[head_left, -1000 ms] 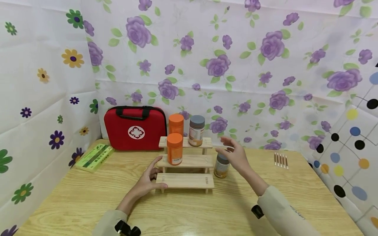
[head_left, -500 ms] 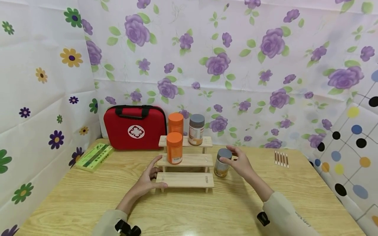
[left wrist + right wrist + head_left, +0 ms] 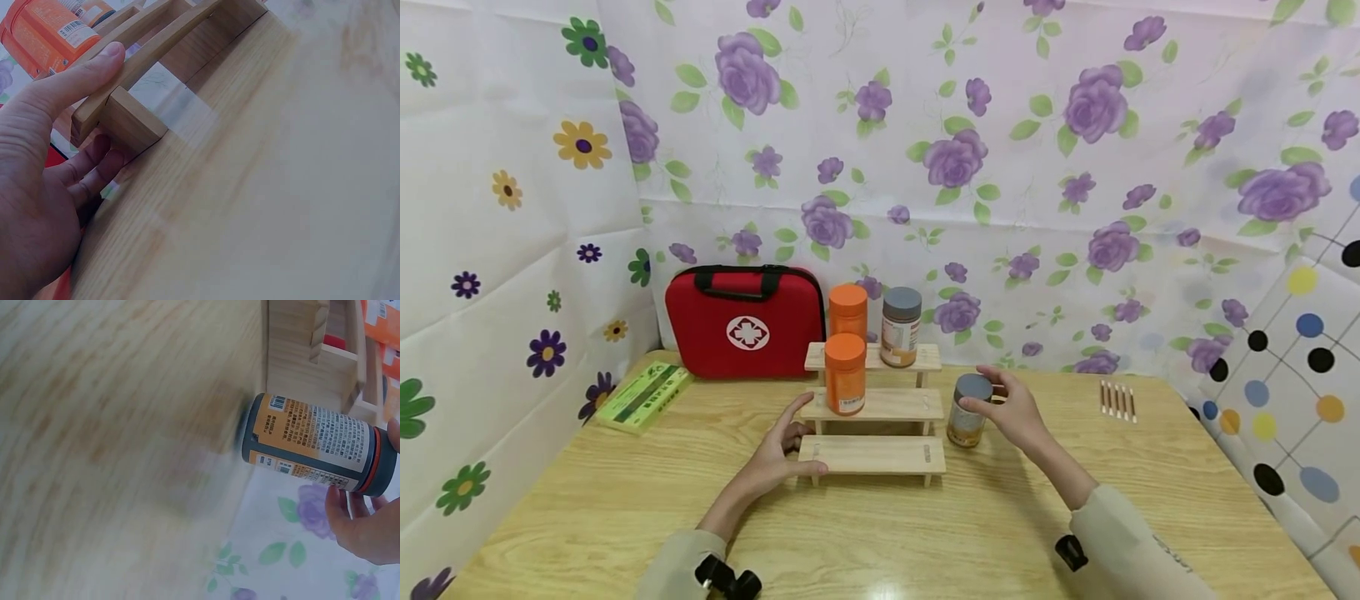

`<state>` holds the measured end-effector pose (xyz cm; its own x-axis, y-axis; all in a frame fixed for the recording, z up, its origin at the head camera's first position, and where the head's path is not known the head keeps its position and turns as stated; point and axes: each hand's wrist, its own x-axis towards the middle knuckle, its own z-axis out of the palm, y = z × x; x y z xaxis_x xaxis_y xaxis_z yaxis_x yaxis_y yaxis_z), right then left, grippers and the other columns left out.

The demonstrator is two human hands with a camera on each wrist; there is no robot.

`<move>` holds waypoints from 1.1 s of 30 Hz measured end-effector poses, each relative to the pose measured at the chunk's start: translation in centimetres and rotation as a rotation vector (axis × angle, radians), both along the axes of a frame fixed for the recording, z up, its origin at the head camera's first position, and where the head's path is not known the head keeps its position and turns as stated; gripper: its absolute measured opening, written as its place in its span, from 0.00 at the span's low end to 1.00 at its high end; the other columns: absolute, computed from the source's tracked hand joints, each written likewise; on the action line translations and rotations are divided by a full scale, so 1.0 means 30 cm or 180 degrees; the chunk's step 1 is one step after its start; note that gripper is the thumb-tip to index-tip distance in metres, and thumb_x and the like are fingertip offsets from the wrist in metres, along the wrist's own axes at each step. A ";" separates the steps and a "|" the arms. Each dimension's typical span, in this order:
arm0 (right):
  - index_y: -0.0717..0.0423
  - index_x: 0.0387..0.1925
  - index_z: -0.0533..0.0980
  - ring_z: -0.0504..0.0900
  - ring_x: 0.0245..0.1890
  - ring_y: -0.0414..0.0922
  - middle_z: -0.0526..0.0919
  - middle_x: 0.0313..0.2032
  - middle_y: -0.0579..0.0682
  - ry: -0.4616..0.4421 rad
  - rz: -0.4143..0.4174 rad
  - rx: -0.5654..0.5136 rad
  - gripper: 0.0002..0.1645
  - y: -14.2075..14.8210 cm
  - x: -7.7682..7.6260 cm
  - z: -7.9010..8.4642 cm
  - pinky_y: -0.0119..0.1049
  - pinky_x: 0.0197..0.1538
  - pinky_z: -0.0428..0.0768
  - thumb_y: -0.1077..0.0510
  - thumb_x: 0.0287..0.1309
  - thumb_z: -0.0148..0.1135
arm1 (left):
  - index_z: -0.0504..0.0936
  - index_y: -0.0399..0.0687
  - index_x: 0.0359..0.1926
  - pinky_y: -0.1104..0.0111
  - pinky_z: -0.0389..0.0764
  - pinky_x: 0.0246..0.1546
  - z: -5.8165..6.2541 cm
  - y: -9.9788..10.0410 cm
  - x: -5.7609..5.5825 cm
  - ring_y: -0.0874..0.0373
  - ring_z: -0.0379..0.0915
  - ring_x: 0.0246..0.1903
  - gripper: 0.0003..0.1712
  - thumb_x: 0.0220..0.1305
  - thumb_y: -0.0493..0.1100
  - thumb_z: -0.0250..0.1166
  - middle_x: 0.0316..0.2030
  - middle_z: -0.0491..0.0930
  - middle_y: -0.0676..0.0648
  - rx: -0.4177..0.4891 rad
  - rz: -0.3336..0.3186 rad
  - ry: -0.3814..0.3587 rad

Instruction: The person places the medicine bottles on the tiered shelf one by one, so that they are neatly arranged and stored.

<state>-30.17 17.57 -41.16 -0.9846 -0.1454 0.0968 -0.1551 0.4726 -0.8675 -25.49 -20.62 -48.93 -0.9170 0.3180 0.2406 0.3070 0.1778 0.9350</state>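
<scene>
A three-step wooden display rack (image 3: 872, 454) stands on the table, its left end gripped by my left hand (image 3: 767, 462). In the left wrist view the thumb (image 3: 87, 75) lies over the lowest step and the fingers are beside its leg. To the right of the rack, a grey-lidded bottle (image 3: 967, 421) with an orange and white label is upright at the tabletop. My right hand (image 3: 1018, 412) holds it near the lid, thumb in front and fingers behind. One orange bottle (image 3: 846, 379) occupies the middle step. On the top step are another orange bottle (image 3: 847, 304) and a second grey-lidded bottle (image 3: 900, 329).
Behind the rack on the left stands a red first-aid case (image 3: 745, 325). A green-yellow box (image 3: 645, 397) lies at the table's left side. Several cotton swabs (image 3: 1117, 402) lie at the right. Floral cloth (image 3: 955, 167) hangs behind the table (image 3: 880, 533).
My right hand has come down from above the grey-lidded bottle and taken hold of it near the lid. The left hand keeps its grip on the rack.
</scene>
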 end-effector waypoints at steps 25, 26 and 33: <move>0.58 0.62 0.70 0.74 0.58 0.54 0.72 0.60 0.58 0.0602 0.0369 -0.0432 0.32 -0.189 0.030 0.320 0.50 0.62 0.74 0.55 0.58 0.69 | 0.47 0.57 0.77 0.69 0.75 0.39 -0.003 0.001 -0.002 0.59 0.75 0.37 0.60 0.52 0.36 0.75 0.46 0.78 0.28 0.0035 -0.0018 0.0035; 0.58 0.62 0.70 0.74 0.57 0.54 0.72 0.60 0.58 0.0597 0.0389 -0.0466 0.32 -0.201 0.029 0.315 0.49 0.61 0.75 0.55 0.58 0.69 | 0.47 0.57 0.77 0.69 0.75 0.39 -0.003 0.004 -0.003 0.59 0.75 0.37 0.60 0.52 0.36 0.75 0.46 0.78 0.28 0.0045 -0.0028 0.0040; 0.59 0.58 0.72 0.76 0.56 0.54 0.74 0.58 0.57 0.0488 0.0349 -0.0670 0.29 -0.264 0.028 0.242 0.46 0.59 0.77 0.56 0.57 0.70 | 0.47 0.59 0.77 0.69 0.76 0.40 -0.007 0.021 -0.005 0.59 0.76 0.39 0.60 0.52 0.37 0.75 0.47 0.78 0.29 0.0041 -0.0055 0.0030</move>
<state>-29.32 9.64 -33.89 -0.9357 -0.2112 0.2827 -0.3323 0.2577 -0.9073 -25.63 -20.00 -49.15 -0.9091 0.3307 0.2534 0.3187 0.1602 0.9342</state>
